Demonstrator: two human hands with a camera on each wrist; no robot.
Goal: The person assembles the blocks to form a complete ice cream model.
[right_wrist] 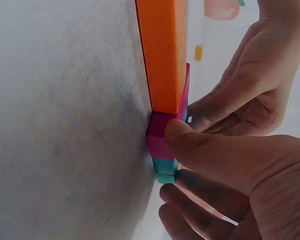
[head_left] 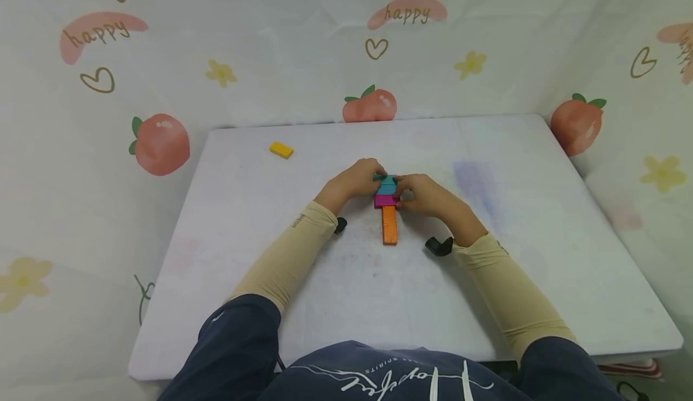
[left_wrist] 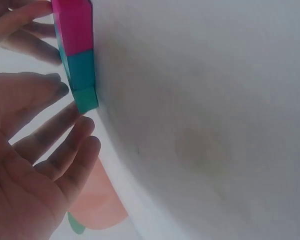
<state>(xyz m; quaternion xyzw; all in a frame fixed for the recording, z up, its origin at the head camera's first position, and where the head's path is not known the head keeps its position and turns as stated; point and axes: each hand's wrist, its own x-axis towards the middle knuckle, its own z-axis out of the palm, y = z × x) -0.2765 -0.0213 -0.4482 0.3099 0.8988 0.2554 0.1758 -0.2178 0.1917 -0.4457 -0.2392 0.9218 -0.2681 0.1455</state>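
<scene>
On a white table [head_left: 227, 208], an orange block [head_left: 389, 225] lies on the near side of the grip, its far end meeting a magenta block [head_left: 385, 201]. A person's right hand [head_left: 428, 195] grips that magenta piece, thumb pressed to it. A blue block [head_left: 387, 189] and a teal block [head_left: 389, 180] follow between the hands. The left hand [head_left: 349, 181] bends at the teal end; whether it pinches or merely touches cannot be told. Beyond it, leftward, lies a yellow block [head_left: 281, 150].

A curtained-off workspace: white table [head_left: 541, 208], printed sheeting [head_left: 303, 40] (peaches [head_left: 162, 144], flowers [head_left: 221, 73]) on three sides.
</scene>
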